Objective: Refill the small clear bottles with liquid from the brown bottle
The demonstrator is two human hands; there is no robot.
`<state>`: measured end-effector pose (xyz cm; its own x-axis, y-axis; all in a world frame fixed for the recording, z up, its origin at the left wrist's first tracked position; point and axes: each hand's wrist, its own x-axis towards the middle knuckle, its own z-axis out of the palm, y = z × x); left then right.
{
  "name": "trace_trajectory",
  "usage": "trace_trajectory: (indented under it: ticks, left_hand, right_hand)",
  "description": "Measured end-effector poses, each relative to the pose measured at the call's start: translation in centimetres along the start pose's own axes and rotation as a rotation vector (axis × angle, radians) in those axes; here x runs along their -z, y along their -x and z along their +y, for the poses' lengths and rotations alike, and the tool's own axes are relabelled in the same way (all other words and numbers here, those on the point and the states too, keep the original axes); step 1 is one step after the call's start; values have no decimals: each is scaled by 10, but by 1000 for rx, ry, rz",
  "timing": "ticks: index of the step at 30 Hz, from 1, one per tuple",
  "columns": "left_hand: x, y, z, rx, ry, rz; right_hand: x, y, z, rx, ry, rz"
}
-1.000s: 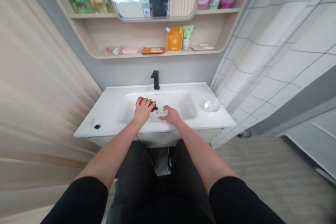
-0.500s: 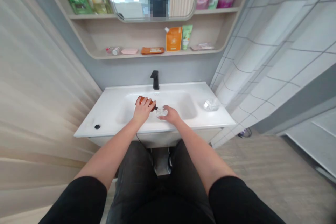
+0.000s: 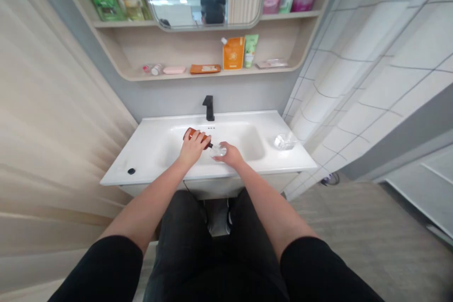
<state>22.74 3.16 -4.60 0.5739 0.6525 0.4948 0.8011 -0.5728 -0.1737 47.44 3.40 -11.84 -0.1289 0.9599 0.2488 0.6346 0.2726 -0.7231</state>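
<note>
Over the white sink basin, my left hand is wrapped round an amber-brown bottle. The bottle is tilted, its dark neck pointing down to the right. My right hand grips a small clear container, which sits right at the bottle's mouth. Whether the two touch, and whether liquid flows, I cannot make out. A small black cap lies on the counter at the left. On the right of the counter is a clear jar-like container.
A black faucet rises behind the basin. Above it, a shelf bears an orange pouch, a green tube, a pink bar and an orange packet. A mirror hangs higher, with bottles on both sides.
Both hands keep almost the same pose, with the bottle tilted at the clear container. The view has shifted very slightly.
</note>
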Motion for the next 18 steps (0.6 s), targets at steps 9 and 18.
trace_trajectory:
  ticks: [9, 18]
  left_hand:
    - [5, -4, 0, -9, 27, -6]
    - [17, -14, -1, -73, 24, -12]
  right_hand:
    - [4, 2, -5, 3, -14, 2]
    - [2, 2, -1, -13, -67, 16]
